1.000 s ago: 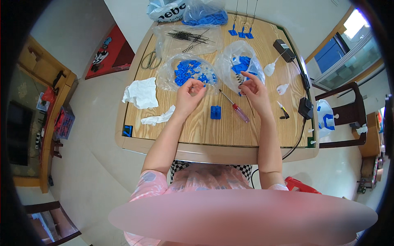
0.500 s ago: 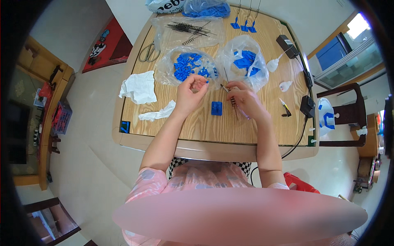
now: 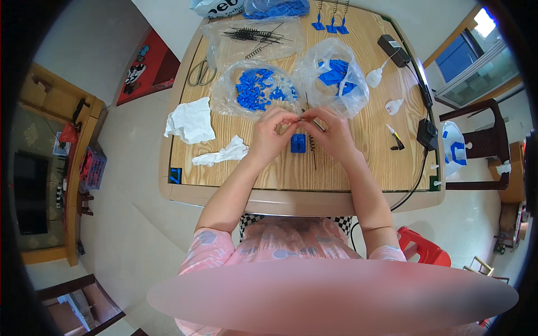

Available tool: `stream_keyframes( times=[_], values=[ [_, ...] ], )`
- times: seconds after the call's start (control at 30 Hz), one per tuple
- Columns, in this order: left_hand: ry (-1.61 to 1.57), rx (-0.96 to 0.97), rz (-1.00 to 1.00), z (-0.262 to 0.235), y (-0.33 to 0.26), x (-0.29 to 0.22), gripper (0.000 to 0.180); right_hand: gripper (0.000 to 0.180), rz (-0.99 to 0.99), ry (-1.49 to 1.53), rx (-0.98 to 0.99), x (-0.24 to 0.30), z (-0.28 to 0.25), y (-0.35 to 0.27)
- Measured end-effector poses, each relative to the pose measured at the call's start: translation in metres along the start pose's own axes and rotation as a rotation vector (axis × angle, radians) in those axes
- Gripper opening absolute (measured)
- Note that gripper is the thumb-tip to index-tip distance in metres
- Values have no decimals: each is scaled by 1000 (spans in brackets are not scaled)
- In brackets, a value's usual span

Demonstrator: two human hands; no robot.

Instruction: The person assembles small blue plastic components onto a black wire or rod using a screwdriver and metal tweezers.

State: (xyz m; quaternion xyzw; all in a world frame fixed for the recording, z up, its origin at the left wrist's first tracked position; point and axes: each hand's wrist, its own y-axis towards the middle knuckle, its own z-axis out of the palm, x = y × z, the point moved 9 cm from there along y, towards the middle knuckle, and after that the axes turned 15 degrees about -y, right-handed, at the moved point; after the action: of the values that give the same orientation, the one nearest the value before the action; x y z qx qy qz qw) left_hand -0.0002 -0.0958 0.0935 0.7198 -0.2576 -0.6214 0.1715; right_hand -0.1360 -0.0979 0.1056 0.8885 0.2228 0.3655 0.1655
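Above blue block at table centre: left hand, right hand pinched together on thin dark spring.

Wooden table, two clear bags of blue plastic parts, scissors, crumpled white tissues, black springs, small blue block, black power adapter

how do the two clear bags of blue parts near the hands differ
The left bag lies low and spread out, while the right bag stands puffed up and taller. The left bag holds many small blue pieces scattered across it; the right bag shows fewer, larger-looking pieces bunched together. The left bag lies beyond the left hand, the right bag beyond the right hand. Both are clear plastic on the wooden table.
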Motion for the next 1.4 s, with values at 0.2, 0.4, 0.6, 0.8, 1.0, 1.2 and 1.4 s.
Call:
stream_keyframes(
  times=[0.2, 0.4, 0.6, 0.8, 1.0, 1.2, 1.4],
  values=[
    [166, 36, 142, 5, 0, -7, 17, 21, 55, -66, 28, -6, 6, -2],
    [209, 33, 180, 6, -1, -6, 19, 21, 86, -24, 54, -9, 12, -1],
    [207, 20, 183, 5, -1, -7, 19, 21, 116, -35, 54, -12, 13, -2],
    [198, 27, 155, 6, -1, -3, 19, 18, 118, -30, 68, -13, 14, -2],
    [223, 31, 166, 6, -4, 4, 18, 17, 93, -31, 63, -16, 18, -2],
    [199, 58, 125, 7, -2, 3, 14, 18, 84, -23, 81, -14, 21, -3],
    [156, 24, 84, 1, -2, 8, 13, 21, 39, 8, 65, -11, 20, -3]
  ],
)
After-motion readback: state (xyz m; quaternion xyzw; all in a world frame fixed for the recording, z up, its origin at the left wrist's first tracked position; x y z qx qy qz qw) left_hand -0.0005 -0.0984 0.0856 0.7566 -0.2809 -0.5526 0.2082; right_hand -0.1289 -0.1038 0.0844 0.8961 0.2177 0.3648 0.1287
